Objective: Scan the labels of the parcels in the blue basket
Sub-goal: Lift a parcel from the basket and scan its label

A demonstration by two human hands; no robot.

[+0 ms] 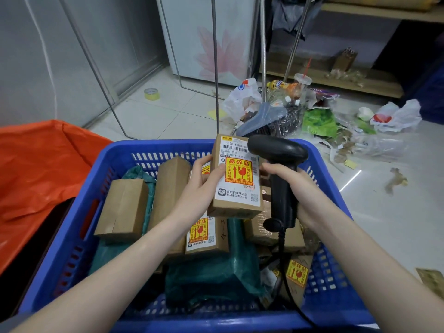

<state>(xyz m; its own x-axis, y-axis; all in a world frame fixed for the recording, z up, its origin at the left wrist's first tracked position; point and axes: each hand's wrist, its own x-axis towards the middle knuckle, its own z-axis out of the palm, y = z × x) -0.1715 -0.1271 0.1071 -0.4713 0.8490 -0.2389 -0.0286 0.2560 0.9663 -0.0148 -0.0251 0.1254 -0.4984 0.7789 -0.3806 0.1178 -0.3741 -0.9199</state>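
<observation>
A blue slotted basket fills the lower middle and holds several cardboard parcels and dark green mailer bags. My left hand grips a small cardboard parcel lifted above the basket, its white label and yellow-red fragile sticker facing me. My right hand is closed around the handle of a black barcode scanner. The scanner's head sits just right of the parcel's barcode. Its cable hangs down into the basket.
An orange plastic sack lies left of the basket. Litter, plastic bags and bottles are strewn on the tiled floor behind and to the right. A tape roll lies far left, near metal rack legs.
</observation>
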